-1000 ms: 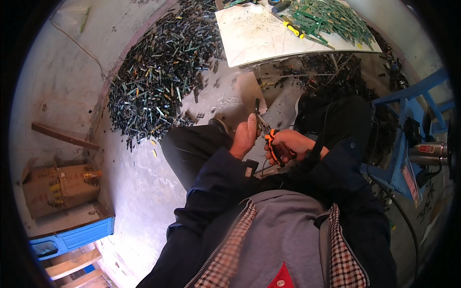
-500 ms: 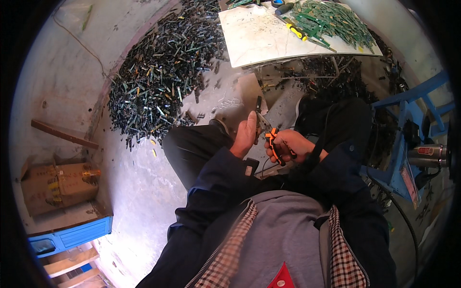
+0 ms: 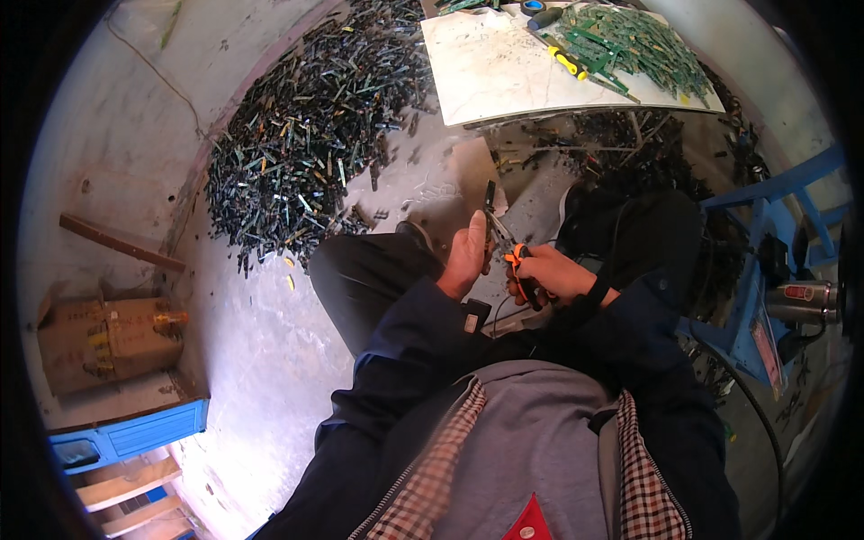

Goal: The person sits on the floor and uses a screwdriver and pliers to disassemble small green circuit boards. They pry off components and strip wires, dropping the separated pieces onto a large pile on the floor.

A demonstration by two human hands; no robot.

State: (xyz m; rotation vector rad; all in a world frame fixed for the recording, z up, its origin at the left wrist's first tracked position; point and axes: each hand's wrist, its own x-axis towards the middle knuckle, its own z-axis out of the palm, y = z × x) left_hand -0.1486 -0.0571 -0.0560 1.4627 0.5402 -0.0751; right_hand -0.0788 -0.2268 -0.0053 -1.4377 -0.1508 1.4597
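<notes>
My left hand [image 3: 466, 254] is closed around a small dark strip [image 3: 490, 195], whose upper end sticks up past the fingers. In my right hand [image 3: 556, 274] are long-nosed pliers [image 3: 516, 256] with orange and black handles. Their metal jaws reach up and left to the strip, beside my left fingertips. Whether the jaws grip it cannot be made out. Both hands are over my lap, between my bent knees.
A large heap of dark strips [image 3: 297, 148] lies on the floor at the far left. The white tabletop [image 3: 481, 67] ahead bears green strips [image 3: 630, 49] and a yellow-black screwdriver [image 3: 567, 62]. A blue stool [image 3: 751, 270] with a steel cup [image 3: 799, 301] stands right; a cardboard box [image 3: 112, 342] is left.
The pliers have moved up and to the left, toward the strip in my left hand, and their handles look closer together. My left hand keeps its hold.
</notes>
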